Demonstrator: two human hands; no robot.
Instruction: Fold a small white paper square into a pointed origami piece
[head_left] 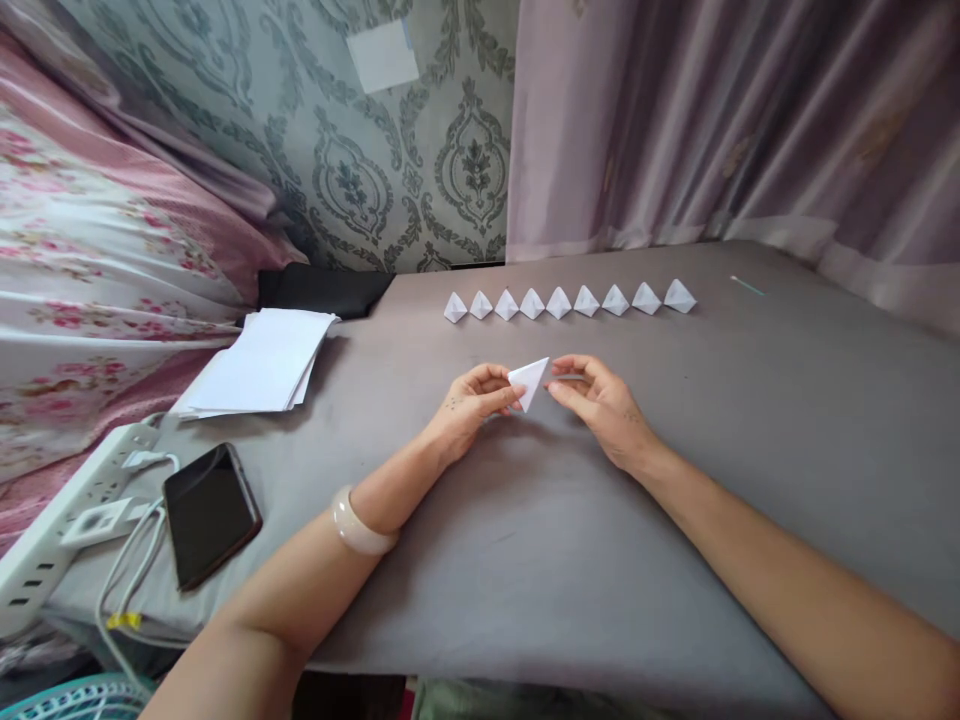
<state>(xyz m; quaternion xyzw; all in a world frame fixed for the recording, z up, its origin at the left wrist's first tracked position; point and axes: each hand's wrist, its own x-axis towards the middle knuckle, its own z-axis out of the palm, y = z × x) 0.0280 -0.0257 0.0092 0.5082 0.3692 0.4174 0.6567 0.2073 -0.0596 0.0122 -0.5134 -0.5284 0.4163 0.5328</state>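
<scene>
White paper (533,378), seemingly part-folded, is pinched in the left hand (474,402); the right hand (609,408), fingers slightly parted, is empty beside it. Nine finished-looking pieces (558,304) line up beyond; stacked sheets (259,360) lie flat.

Folded triangle (533,377): matt paper. Smartphone (211,515): glossy screen. Bangle (358,525): smooth, glossy. Power strip (43,545): smooth plastic. Table covering (525,570): matt cloth.

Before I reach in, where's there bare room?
Bare grey cover shows right of the right arm, nearer than the thin stick, and between that arm and the left arm. It's crowded at left, with paper stack, phone and power strip; along the folded-paper row; and where the left grip holds folded paper.
</scene>
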